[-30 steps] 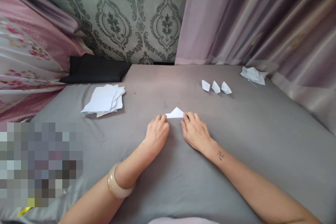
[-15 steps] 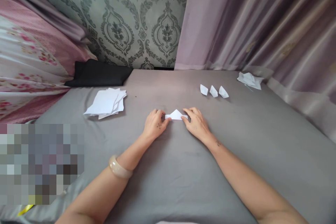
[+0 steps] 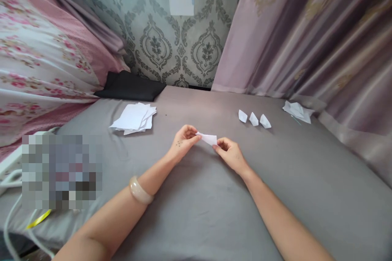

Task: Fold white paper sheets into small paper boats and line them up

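A small folded white paper (image 3: 208, 138) is held between my two hands, tilted down to the right above the grey sheet. My left hand (image 3: 183, 140) pinches its left end between thumb and fingers. At the lower right corner, the thumb and curled fingers of my right hand (image 3: 232, 154) grip the paper. Beyond my right hand, three small folded paper pieces (image 3: 253, 119) stand in a row. To the left of my left hand lies a loose stack of white paper sheets (image 3: 136, 116).
A grey sheet (image 3: 190, 204) covers the surface. Crumpled white papers (image 3: 297, 111) lie at the far right, by the purple curtain (image 3: 263, 40). Black folded cloth (image 3: 131, 85) rests at the back left. White cables (image 3: 12, 212) and a yellow strip (image 3: 39, 219) are at the near left.
The folded paper has been lifted off the sheet and turned; its triangular peak no longer shows. My right hand has shifted to its lower right corner. The camera view has shifted as well.
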Available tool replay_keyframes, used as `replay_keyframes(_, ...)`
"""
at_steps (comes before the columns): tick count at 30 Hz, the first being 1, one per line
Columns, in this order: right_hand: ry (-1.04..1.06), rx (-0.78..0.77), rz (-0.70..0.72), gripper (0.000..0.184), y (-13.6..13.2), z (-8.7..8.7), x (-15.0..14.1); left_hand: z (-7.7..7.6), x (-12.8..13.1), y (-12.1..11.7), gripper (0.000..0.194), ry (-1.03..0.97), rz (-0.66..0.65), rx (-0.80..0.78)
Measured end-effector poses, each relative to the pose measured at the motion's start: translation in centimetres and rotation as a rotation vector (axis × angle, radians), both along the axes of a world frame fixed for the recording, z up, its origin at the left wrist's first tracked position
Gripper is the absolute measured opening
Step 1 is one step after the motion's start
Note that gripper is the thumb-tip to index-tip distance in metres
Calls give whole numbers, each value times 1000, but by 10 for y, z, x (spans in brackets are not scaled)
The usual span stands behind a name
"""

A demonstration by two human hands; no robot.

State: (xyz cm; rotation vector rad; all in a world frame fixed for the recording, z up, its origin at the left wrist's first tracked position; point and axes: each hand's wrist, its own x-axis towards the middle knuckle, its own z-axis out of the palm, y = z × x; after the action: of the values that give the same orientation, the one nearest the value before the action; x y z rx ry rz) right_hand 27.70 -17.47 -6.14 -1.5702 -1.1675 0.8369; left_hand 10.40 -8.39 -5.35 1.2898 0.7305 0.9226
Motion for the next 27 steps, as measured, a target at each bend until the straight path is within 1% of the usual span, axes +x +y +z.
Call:
replay_keyframes(1, 137, -4, -12, 23, -1, 4, -5, 4, 1, -2, 34, -84, 12, -67)
replay_keyframes(3, 329, -4, -41, 29, -2, 11, -16, 11, 2, -8, 44, -149, -12, -162)
replay_keyframes(4, 390, 5, -55, 30, -3, 14, -21, 14, 3, -11, 42, -159, -41, -187)
replay_keyframes(6, 469, 25, -59, 30, -5, 17, -31, 16, 4, -18, 33, -170, -82, -203)
replay_keyframes(8, 516, 35, -60, 29, -7, 19, -39, 14, 5, -23, 24, -178, -83, -204)
replay_keyframes(10, 511, 35, -29, 28, -9, 19, -44, 12, 6, -25, 19, -182, -64, -208)
replay_keyframes(12, 473, 50, 15, 28, -9, 20, -46, 10, 5, -25, 16, -181, -35, -214)
replay_keyframes(14, 419, 97, 8, 30, -9, 20, -45, 9, 5, -25, 15, -171, -12, -215)
replay_keyframes(17, 276, 186, -115, 31, -8, 20, -40, 11, 5, -26, 16, -136, -26, -193)
replay_keyframes(19, 154, 237, -197, 28, -9, 21, -37, 14, 5, -28, 17, -107, -54, -171)
replay_keyframes(21, 32, 292, -246, 22, -10, 23, -37, 17, 5, -31, 18, -74, -76, -151)
replay_keyframes(23, -85, 345, -259, 16, -12, 27, -38, 18, 5, -33, 17, -43, -83, -124)
replay_keyframes(27, -249, 419, -223, 9, -17, 33, -42, 14, 5, -33, 18, -24, -52, -59)
